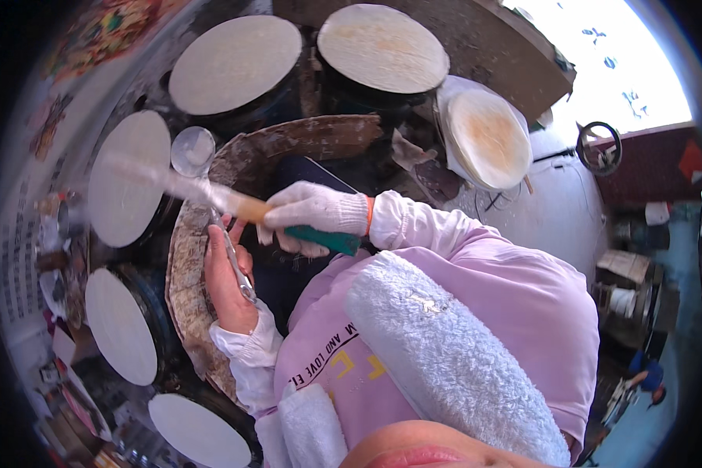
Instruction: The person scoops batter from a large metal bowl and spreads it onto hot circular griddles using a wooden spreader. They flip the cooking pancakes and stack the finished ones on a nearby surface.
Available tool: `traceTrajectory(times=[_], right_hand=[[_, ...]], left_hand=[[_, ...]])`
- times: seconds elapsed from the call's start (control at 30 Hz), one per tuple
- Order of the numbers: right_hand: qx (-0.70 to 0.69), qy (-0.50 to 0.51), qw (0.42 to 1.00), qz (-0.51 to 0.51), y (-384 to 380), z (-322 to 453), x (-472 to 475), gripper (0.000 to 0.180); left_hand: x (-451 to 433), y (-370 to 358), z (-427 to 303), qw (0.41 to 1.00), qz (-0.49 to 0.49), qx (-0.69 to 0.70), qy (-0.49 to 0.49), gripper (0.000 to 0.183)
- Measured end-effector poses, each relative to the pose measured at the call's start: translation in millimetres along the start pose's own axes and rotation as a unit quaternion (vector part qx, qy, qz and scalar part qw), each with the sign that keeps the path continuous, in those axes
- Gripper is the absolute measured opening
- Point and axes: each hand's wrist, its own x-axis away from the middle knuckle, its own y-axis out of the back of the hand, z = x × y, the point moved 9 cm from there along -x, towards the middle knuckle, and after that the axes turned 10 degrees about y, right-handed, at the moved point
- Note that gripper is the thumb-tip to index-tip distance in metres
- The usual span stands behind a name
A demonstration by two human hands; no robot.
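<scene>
My bare left hand (229, 286) is closed around the handle of a metal ladle (193, 152), whose bowl has pale batter in it. My right hand (327, 210), in a white knit glove, grips a long flat spreader (248, 207) with a green grip. The spreader's far end is blurred and lies over a thin pale flatbread (133, 205) on a round griddle. More thin flatbreads lie on griddles around me: one at upper left (237, 64), a lightly browned one at the top (383, 50), and two at lower left (123, 327) (199, 430).
A worn, batter-crusted curved rim (190, 269) runs between me and the griddles. At right is a stack of browned flatbreads (485, 137) with a crumpled cloth (409, 149) beside it. Jars and containers crowd the far left. Another person (649, 374) is far off at lower right.
</scene>
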Motion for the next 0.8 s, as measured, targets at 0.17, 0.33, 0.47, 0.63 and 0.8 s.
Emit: traceTrajectory(times=[0.17, 0.33, 0.47, 0.63, 0.8], right_hand=[[-0.085, -0.028, 0.993, 0.075, 6.3, -21.5, 23.7, 0.036], [0.075, 0.057, 0.990, -0.103, 123.8, -2.7, 19.8, 0.036], [0.460, 0.105, 0.785, -0.401, 325.0, 8.9, 63.5, 0.033], [0.581, 0.039, 0.694, -0.423, 410.8, 24.8, 100.5, 0.030], [0.730, 0.242, 0.454, -0.449, 359.4, 59.7, 104.0, 0.045]], left_hand=[[-4.9, -60.0, 17.5, 0.997, 0.048, -0.062, 0.026, 0.043], [-19.5, -73.7, -7.3, 0.997, 0.014, -0.076, -0.014, 0.040], [-37.0, -69.3, -27.0, 0.999, 0.022, -0.031, -0.020, 0.037], [-48.2, -65.7, -33.9, 1.000, 0.028, -0.007, -0.001, 0.037], [-48.5, -63.5, -34.4, 1.000, 0.015, -0.017, -0.005, 0.036]])
